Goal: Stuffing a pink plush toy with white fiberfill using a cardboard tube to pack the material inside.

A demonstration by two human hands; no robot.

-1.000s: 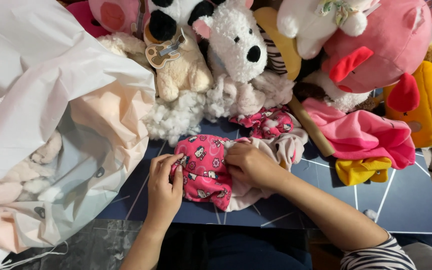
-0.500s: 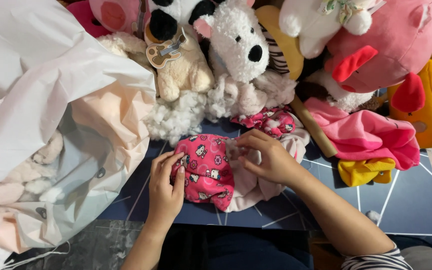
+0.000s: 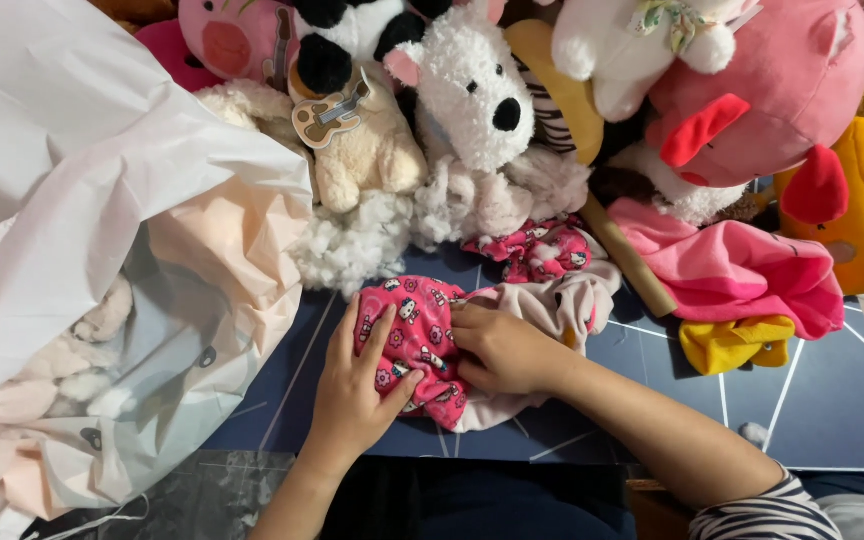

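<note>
While both our hands rest on the pink printed fabric (image 3: 417, 340), the work looks only partly done, as far as we can judge: the cloth piece lies limp and flat on the dark blue board (image 3: 812, 420), with a pale pinkish-white part (image 3: 562, 305) trailing off to its right, and a clump of white stuffing (image 3: 352, 250) sits just beyond it. Our left hand (image 3: 357, 385) lies on the left side of the fabric with its fingers spread and pressed flat, the thumb hooked under the lower edge. Our right hand (image 3: 507, 350) is curled over the middle of the piece, fingers bent and pinching into the cloth; whether anything is being pushed inside we cannot tell.

To our left a large white plastic bag (image 3: 82, 170) gapes open. Through its thin wall we see pale cream and peach plush pieces (image 3: 102, 320), some with small dark dots like eyes.

Further out, a second scrap of pink printed cloth (image 3: 532, 250) lies near the stuffing, and a flat pink and yellow plush skin (image 3: 742, 280) lies to the right. Behind them stands a heap of finished soft toys: a white dog (image 3: 472, 85), a cream bear (image 3: 367, 150) and a big pink plush (image 3: 782, 100).
</note>
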